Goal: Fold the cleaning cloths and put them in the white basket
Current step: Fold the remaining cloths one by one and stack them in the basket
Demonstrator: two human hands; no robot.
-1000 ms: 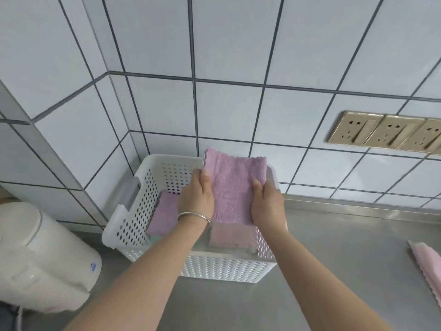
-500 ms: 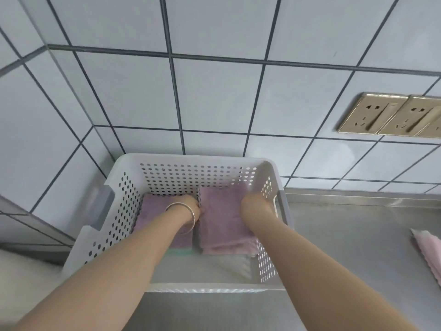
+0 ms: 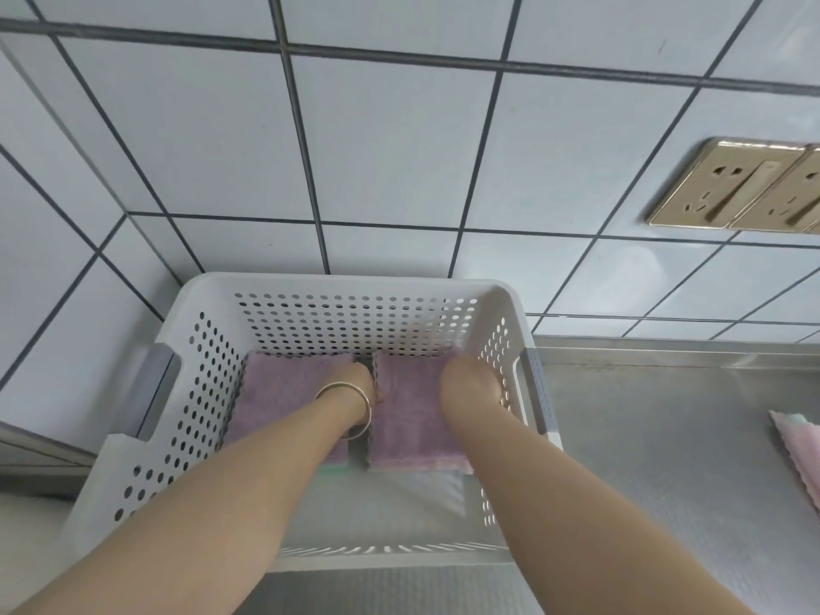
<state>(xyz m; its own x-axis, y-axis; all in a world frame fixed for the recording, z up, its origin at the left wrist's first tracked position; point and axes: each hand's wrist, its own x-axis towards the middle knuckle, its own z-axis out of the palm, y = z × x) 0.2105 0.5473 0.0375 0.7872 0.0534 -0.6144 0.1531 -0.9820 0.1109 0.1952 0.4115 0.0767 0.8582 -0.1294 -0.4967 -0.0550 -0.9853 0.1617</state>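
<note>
two folded purple cloths lie side by side in the white basket point(image 3: 208, 357): the right cloth point(image 3: 410, 419) and the left cloth point(image 3: 279, 392). both arms reach down steeply; the left hand point(image 3: 361, 377) and right hand point(image 3: 466, 379) flank the right cloth, fingers hidden, grip unclear. a pink cloth point(image 3: 798, 454) lies on the steel counter point(image 3: 665, 437).

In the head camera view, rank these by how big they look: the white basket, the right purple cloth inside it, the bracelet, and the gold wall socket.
1. white basket
2. right purple cloth
3. gold wall socket
4. bracelet

The socket sits farther away, so its true size is unsure.
</note>
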